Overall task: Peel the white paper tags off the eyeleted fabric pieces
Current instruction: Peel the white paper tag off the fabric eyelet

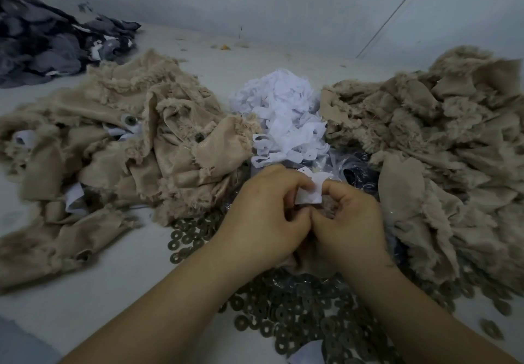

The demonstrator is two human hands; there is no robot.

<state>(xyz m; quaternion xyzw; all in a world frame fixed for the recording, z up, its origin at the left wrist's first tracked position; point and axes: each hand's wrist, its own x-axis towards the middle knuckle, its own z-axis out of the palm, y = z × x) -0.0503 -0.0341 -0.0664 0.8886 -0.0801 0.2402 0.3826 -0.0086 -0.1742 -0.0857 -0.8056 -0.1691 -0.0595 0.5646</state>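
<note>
At six o'clock of the paper heap (279, 108), both hands meet over one fabric piece (326, 207). The left hand (265, 216) grips the piece; the right hand (350, 219) pinches the tag (310, 190) by thumb and forefinger. The peel looks underway. Next comes a steady pull away, then a drop at twelve o'clock. The piece's eyelet is hidden behind the fingers.

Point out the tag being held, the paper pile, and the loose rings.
tag (309, 195), head view, lower flap between the thumbs
paper pile (280, 102), head view, middle of the heap
rings (297, 307), head view, centre of the spread
</note>
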